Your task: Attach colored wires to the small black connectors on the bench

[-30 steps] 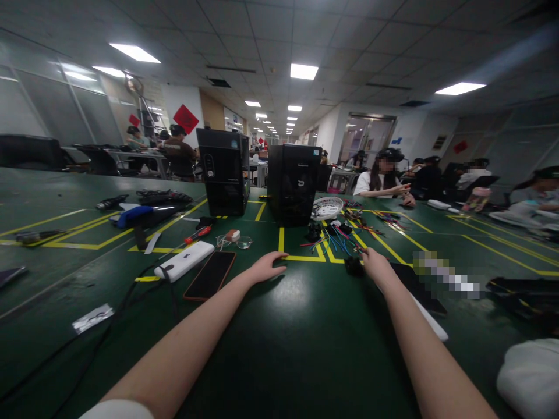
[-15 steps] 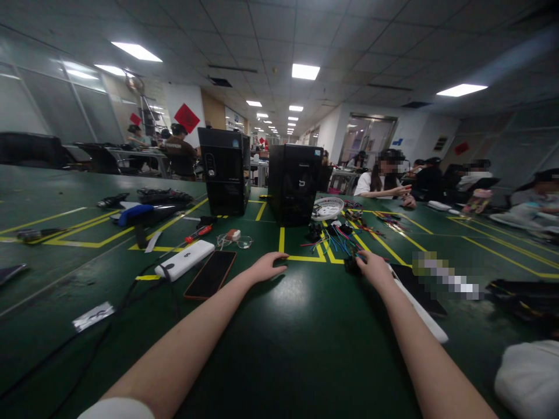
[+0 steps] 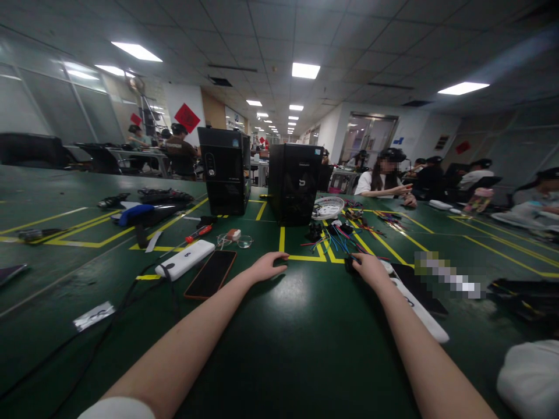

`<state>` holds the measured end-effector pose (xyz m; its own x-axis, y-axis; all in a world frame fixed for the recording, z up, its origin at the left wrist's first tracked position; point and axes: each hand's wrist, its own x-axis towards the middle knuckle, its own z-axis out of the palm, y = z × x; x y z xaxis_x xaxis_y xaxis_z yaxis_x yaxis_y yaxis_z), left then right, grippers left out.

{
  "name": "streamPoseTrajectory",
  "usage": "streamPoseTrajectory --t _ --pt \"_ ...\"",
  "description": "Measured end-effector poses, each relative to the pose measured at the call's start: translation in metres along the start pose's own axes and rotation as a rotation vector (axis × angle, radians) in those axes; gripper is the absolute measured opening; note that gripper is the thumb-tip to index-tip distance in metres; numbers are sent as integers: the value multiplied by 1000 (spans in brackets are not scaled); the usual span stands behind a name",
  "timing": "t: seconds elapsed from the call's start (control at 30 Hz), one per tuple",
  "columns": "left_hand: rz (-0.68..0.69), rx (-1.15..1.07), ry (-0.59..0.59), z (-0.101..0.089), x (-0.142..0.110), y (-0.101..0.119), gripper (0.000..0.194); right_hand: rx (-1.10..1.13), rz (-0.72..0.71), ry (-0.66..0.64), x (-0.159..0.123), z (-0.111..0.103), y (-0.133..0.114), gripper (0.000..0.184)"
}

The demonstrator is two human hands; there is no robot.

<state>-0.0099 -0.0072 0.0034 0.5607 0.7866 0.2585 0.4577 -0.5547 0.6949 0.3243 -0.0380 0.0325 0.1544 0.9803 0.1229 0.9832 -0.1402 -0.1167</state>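
Observation:
My left hand (image 3: pixel 268 267) lies on the green table (image 3: pixel 292 331), fingers stretched to the right and slightly apart, holding nothing. A dark phone with an orange-brown edge (image 3: pixel 211 274) is to its left. My right hand (image 3: pixel 367 269) has its thumb and fingers closed around a small black part (image 3: pixel 349 264), mostly hidden by the fingers, its kind unclear. Just beyond that hand lies a bunch of coloured wires (image 3: pixel 335 234) with black pieces at its left end. Right of my right wrist are a long white device (image 3: pixel 421 314) and a dark flat slab (image 3: pixel 421 286).
Two black computer towers (image 3: pixel 296 189) (image 3: pixel 223 171) stand ahead, with a white basket (image 3: pixel 328 208) beside the right one. Left lie a white power bank (image 3: pixel 185 259) with a black cable, glasses (image 3: pixel 241 242) and a red screwdriver (image 3: pixel 198 234). A person (image 3: pixel 382 180) sits across the table.
My right hand has shifted slightly left with the small black part, uncovering more of the white device beside the wrist. My left hand has stayed where it was.

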Motion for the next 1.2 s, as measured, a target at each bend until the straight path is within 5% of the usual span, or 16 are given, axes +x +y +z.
streamPoseTrajectory --t 0.33,0.57,0.77,1.2 --pt "18 3 7 3 2 -4 38 -93 -28 -70 -3 -9 -12 32" --pt "-6 9 8 3 2 -2 39 102 152 125 -8 -18 21 42" --pt "-2 31 4 1 0 1 39 90 57 -3 -4 -13 29 40" --pt "6 22 6 4 3 -5 39 -70 45 -36 -5 -12 23 38"
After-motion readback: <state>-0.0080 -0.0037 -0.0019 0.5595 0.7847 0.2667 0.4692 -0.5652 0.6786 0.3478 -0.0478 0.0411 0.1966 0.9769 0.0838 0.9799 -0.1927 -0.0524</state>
